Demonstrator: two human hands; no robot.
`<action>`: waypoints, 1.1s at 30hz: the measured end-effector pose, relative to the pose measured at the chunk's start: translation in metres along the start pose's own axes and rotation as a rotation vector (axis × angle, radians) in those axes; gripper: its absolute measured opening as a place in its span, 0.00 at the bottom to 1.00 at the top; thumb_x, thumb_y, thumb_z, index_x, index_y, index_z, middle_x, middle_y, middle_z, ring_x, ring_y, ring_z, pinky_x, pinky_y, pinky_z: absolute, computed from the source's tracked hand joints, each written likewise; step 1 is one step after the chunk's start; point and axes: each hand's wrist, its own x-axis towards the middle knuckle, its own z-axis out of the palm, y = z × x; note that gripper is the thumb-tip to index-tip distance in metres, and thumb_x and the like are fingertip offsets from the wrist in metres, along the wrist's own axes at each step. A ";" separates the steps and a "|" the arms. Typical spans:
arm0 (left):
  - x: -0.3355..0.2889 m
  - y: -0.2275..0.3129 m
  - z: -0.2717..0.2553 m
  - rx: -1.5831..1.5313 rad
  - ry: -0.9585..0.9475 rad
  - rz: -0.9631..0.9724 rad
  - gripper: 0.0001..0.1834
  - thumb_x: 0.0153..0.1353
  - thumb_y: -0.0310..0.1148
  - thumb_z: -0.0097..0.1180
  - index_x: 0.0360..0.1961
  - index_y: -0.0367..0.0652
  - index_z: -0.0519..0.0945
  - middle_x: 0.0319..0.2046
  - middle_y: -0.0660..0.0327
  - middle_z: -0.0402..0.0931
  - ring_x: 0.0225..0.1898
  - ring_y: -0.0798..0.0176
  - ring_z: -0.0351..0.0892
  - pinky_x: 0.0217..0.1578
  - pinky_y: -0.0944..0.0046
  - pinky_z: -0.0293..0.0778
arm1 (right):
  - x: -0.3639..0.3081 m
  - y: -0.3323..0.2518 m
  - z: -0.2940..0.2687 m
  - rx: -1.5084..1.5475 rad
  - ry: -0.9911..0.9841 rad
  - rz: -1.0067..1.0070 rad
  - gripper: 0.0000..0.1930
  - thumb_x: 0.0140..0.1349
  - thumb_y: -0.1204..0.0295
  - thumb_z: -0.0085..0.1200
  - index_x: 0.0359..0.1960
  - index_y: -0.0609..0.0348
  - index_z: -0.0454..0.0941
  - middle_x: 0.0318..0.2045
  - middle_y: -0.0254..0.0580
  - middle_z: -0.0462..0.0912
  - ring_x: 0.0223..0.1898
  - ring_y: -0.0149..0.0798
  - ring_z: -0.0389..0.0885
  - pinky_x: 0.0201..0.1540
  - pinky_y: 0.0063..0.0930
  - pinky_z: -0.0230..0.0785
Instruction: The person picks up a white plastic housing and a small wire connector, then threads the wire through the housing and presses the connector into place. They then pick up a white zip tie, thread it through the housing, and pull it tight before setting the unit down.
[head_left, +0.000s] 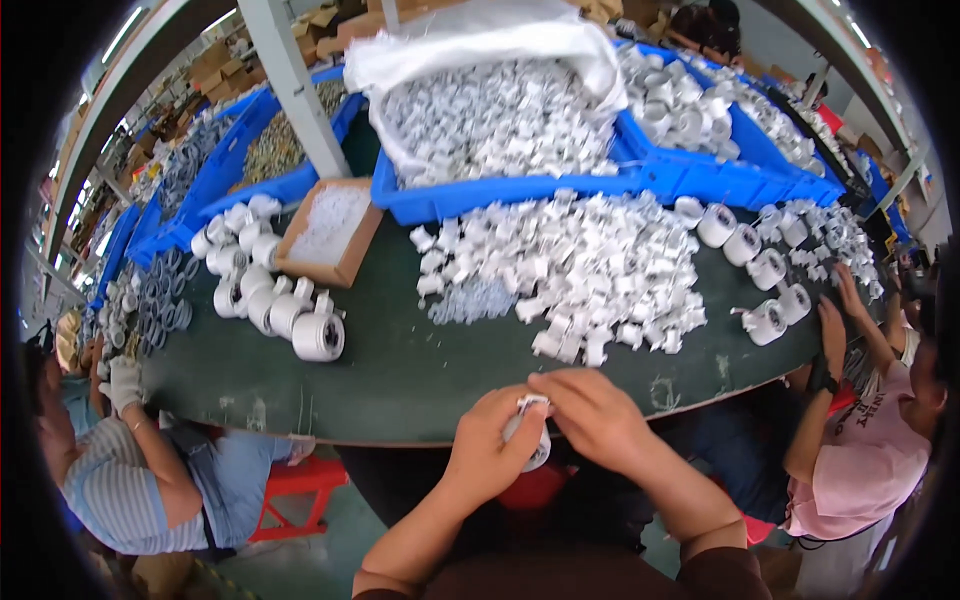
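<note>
Just off the near edge of the table, my left hand [487, 437] is closed around a white round plastic housing [540, 455], its thumb lying across it. A small white bracket-like piece [533, 401] shows at the top of the housing. My right hand [598, 417] meets it from the right, with fingers bent and pinched close to that top end. What sits between the right fingertips is hidden. Beyond both hands spreads a heap of small white plastic parts [610, 265], with a patch of tiny translucent bluish pieces [470, 300] at its near left side.
White round housings [318, 337] stand in rows at left, more housings [765, 322] at right. A cardboard box [357, 243] holds small clear pieces. Blue bins [500, 192] of parts line the back of the green table [400, 385]. Co-workers sit left [150, 480] and right [860, 440].
</note>
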 end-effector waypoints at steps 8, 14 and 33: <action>0.003 -0.012 0.003 0.315 0.355 0.242 0.10 0.63 0.26 0.57 0.46 0.37 0.80 0.44 0.53 0.82 0.39 0.48 0.79 0.43 0.54 0.73 | -0.009 -0.022 0.003 0.795 0.029 0.504 0.22 0.66 0.85 0.56 0.62 0.65 0.74 0.51 0.43 0.83 0.52 0.31 0.81 0.57 0.27 0.74; 0.001 -0.011 0.005 0.382 0.334 0.302 0.14 0.62 0.24 0.55 0.50 0.36 0.79 0.44 0.52 0.81 0.38 0.49 0.77 0.42 0.54 0.72 | -0.001 -0.030 0.022 0.895 0.076 0.535 0.21 0.65 0.87 0.55 0.60 0.65 0.76 0.53 0.41 0.81 0.55 0.32 0.80 0.60 0.29 0.71; -0.003 -0.024 0.005 0.308 0.393 0.406 0.18 0.68 0.38 0.44 0.47 0.36 0.80 0.41 0.52 0.81 0.36 0.50 0.74 0.39 0.55 0.70 | -0.004 -0.046 0.052 0.626 0.304 0.396 0.20 0.58 0.89 0.61 0.53 0.65 0.77 0.43 0.37 0.78 0.48 0.30 0.77 0.55 0.24 0.68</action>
